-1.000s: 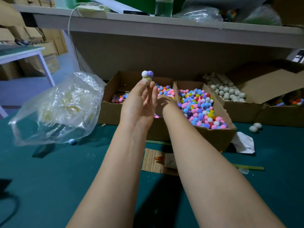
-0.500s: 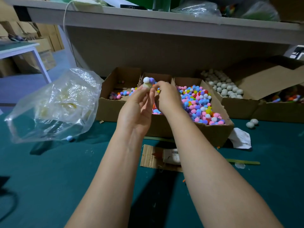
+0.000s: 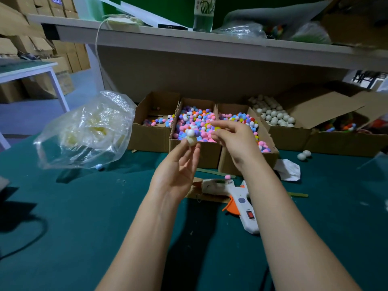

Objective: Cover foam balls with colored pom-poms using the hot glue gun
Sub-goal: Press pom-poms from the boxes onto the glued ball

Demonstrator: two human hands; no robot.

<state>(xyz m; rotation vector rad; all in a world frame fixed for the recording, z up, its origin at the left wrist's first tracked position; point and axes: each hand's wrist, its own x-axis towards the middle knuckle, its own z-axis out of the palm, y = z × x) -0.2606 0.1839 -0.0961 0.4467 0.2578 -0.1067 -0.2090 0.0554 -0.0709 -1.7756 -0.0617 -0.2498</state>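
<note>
Dark green was the table (image 3: 84, 217) on which we saw everything laid out. The left hand (image 3: 178, 171) was raised palm up above it. Its thumb and fingertips pinched a cream foam ball (image 3: 191, 141) from below, and the other fingers lay close together. On top of the ball sat a white pom-pom (image 3: 190, 132) and, touching it on the right, a purple pom-pom (image 3: 197, 134). The right hand (image 3: 237, 141) hovered just beside the ball, on its right, with fingers stretched toward it and slightly spread, the thumb held apart from the forefinger; their tips were blurred. Behind both hands stood a middle box (image 3: 207, 158) of cardboard heaped with mixed pom-poms (image 3: 197, 118), and beside it a right box (image 3: 226, 162) filled the same way. A left box (image 3: 151, 137) held only a few. Farther right, we made out an open carton (image 3: 289, 135) of plain foam balls (image 3: 273, 116), with two loose balls (image 3: 304, 155) on the table near it. A white glue gun (image 3: 241, 198) with an orange trigger lay on its side between the forearms, its handle partly hidden by the right one. Its nose rested on a cardboard scrap (image 3: 193, 191), with a pink pom-pom (image 3: 227, 177) just by the barrel. A crumpled clear plastic bag (image 3: 88, 131) sat at the left, well apart from the hands
</note>
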